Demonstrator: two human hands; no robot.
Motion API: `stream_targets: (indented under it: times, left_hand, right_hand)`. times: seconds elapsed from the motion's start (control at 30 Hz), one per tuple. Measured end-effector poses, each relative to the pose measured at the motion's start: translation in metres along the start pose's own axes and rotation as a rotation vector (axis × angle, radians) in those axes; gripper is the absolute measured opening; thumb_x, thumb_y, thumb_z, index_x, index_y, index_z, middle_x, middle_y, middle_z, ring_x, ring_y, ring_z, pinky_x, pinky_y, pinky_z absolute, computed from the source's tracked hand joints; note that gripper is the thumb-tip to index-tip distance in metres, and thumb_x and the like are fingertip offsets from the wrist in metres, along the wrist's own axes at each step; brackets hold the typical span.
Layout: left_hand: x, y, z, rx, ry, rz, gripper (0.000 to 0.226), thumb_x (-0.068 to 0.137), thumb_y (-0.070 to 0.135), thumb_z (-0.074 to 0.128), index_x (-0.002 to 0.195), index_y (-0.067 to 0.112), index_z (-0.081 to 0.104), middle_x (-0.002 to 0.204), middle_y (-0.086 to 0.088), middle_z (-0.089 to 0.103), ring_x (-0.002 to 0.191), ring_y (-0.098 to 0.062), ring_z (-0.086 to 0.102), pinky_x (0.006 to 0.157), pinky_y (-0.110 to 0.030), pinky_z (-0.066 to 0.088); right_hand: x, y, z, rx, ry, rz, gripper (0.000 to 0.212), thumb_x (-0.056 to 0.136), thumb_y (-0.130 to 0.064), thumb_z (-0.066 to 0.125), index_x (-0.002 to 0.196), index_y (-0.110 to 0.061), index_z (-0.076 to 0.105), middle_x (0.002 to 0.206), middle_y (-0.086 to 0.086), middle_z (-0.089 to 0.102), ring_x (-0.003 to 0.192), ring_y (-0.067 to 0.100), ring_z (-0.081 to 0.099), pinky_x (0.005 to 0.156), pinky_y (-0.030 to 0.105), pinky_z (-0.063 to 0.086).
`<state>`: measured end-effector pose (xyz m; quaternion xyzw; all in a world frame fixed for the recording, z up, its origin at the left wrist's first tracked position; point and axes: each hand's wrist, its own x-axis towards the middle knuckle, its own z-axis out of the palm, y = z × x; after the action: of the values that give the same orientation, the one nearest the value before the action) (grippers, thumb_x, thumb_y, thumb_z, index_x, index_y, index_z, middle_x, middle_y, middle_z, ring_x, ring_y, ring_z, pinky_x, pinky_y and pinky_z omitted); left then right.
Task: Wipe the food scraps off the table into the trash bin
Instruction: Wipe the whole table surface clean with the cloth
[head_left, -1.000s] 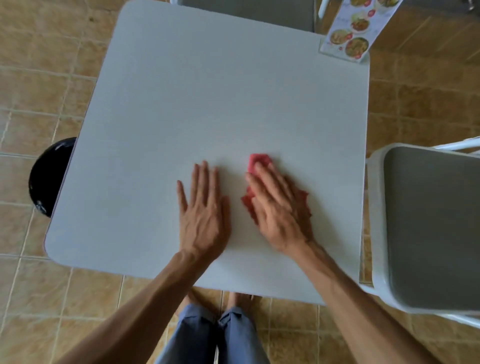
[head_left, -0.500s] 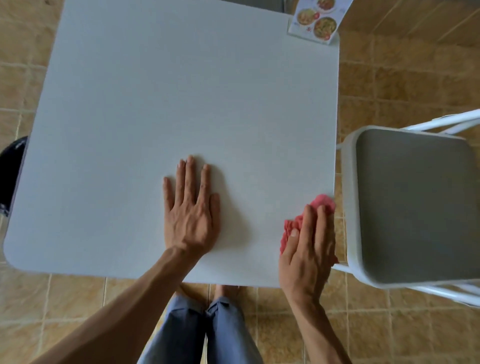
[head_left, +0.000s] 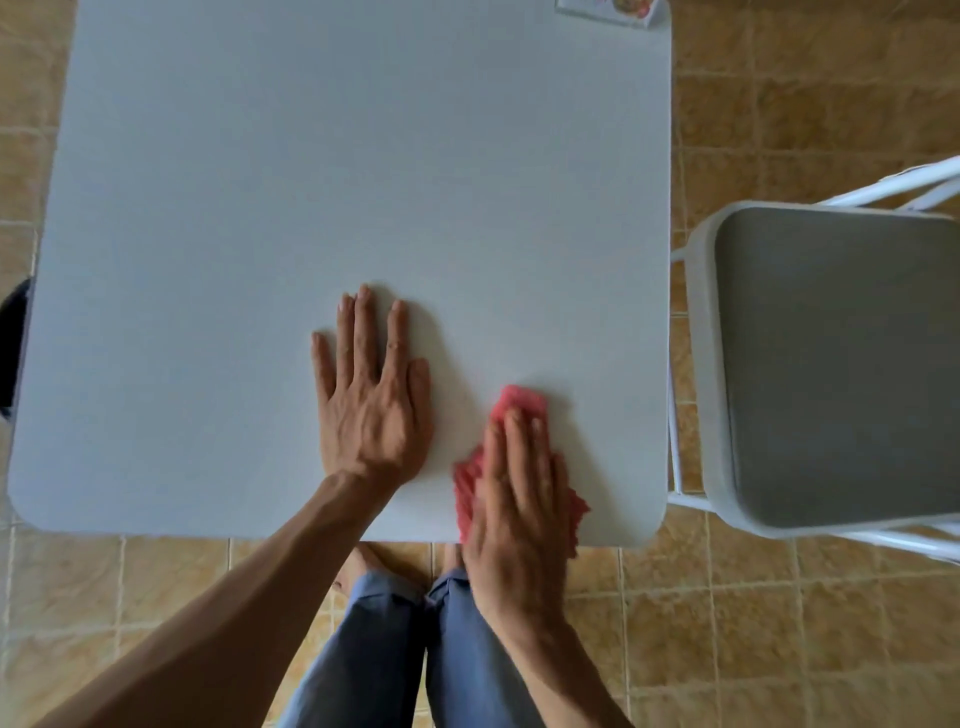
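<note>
The right hand lies flat on a red cloth near the tabletop's near-right corner, its fingers spread and pressing down rather than curled, so this grip is apart, palm pinning the cloth; part of the cloth hangs over the near edge under the palm; the left hand is splayed flat on the bare surface just beside it, grip apart and holding nothing, apparently bracing; no food scraps can be made out anywhere on the pale top, either too small to tell or already gone; a dark rounded shape pokes out past the left edge, most likely the trash bin, well apart from the cloth and on the opposite side; a grey-seated chair stands just beside the right edge, and the corner of a printed menu card shows at the far right corner; the step in hand looks like a wiping pass over the near-right patch, late in the job judging by the clean surface; the next move calls for a firm sweep leftward across the whole top toward that dark shape, cloth kept flat so any crumbs ride ahead of it and drop over the left edge, not onto the floor or the person's knees below.
</note>
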<state>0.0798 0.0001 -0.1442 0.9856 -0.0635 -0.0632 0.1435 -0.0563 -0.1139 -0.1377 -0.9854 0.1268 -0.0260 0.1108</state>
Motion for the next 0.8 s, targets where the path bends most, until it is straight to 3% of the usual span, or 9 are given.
stream_targets:
  times: [0.07, 0.17, 0.3, 0.43, 0.53, 0.63, 0.8]
  left_hand:
    - [0.000, 0.001, -0.001, -0.006, 0.013, 0.002, 0.059, 0.104, 0.037, 0.025, 0.158, 0.016, 0.018, 0.167, -0.013, 0.007, 0.155, -0.027, 0.000, 0.124, -0.048, -0.003]
    - [0.001, 0.002, 0.000, -0.012, 0.019, 0.000, 0.058, 0.104, 0.037, 0.027, 0.158, 0.016, 0.019, 0.167, -0.012, 0.007, 0.155, -0.027, 0.000, 0.124, -0.048, -0.002]
    - [0.000, 0.002, 0.000, -0.010, 0.030, -0.002, 0.058, 0.105, 0.035, 0.030, 0.158, 0.017, 0.019, 0.167, -0.012, 0.006, 0.155, -0.027, 0.000, 0.124, -0.046, -0.003]
    - [-0.001, 0.000, 0.001, -0.018, 0.043, 0.005, 0.058, 0.104, 0.034, 0.031, 0.158, 0.016, 0.019, 0.167, -0.013, 0.007, 0.155, -0.027, 0.001, 0.124, -0.046, -0.003]
    - [-0.001, 0.001, 0.001, -0.033, 0.031, -0.001, 0.059, 0.103, 0.033, 0.034, 0.158, 0.016, 0.021, 0.166, -0.014, 0.009, 0.155, -0.028, 0.002, 0.124, -0.046, -0.003]
    - [0.000, -0.001, -0.002, -0.042, 0.032, 0.010, 0.059, 0.102, 0.034, 0.035, 0.157, 0.015, 0.026, 0.166, -0.015, 0.013, 0.154, -0.029, 0.006, 0.124, -0.049, 0.001]
    - [0.001, -0.009, -0.012, -0.102, -0.002, 0.056, 0.061, 0.101, 0.042, 0.036, 0.157, 0.018, 0.026, 0.166, -0.011, 0.012, 0.155, -0.025, 0.004, 0.125, -0.045, 0.001]
  right_hand:
    - [-0.010, 0.036, -0.008, -0.007, 0.012, 0.079, 0.060, 0.106, -0.041, 0.051, 0.154, -0.008, 0.040, 0.165, 0.010, 0.032, 0.152, 0.029, 0.033, 0.116, 0.053, 0.039]
    - [0.011, 0.069, -0.013, 0.013, 0.076, 0.239, 0.055, 0.111, -0.038, 0.028, 0.154, -0.005, 0.039, 0.166, 0.012, 0.030, 0.154, 0.032, 0.029, 0.117, 0.054, 0.036]
    - [0.081, 0.056, -0.001, 0.044, 0.134, 0.382, 0.057, 0.107, -0.034, 0.034, 0.156, -0.005, 0.034, 0.168, 0.013, 0.023, 0.157, 0.033, 0.018, 0.122, 0.056, 0.027]
    - [0.108, 0.008, 0.011, 0.077, 0.126, 0.178, 0.054, 0.109, -0.037, 0.039, 0.153, -0.006, 0.043, 0.166, 0.013, 0.029, 0.156, 0.032, 0.022, 0.123, 0.049, 0.028]
    - [0.064, -0.013, 0.005, 0.105, 0.037, -0.080, 0.052, 0.111, -0.037, 0.034, 0.154, -0.007, 0.041, 0.166, 0.011, 0.030, 0.156, 0.030, 0.022, 0.123, 0.048, 0.028]
    - [0.006, 0.012, -0.010, 0.046, -0.067, -0.262, 0.049, 0.110, -0.036, 0.040, 0.152, -0.010, 0.046, 0.165, 0.008, 0.032, 0.154, 0.028, 0.028, 0.119, 0.049, 0.035]
    - [0.005, 0.074, -0.025, -0.019, -0.013, -0.078, 0.051, 0.105, -0.024, 0.040, 0.152, -0.006, 0.043, 0.164, 0.011, 0.035, 0.152, 0.029, 0.034, 0.119, 0.054, 0.033]
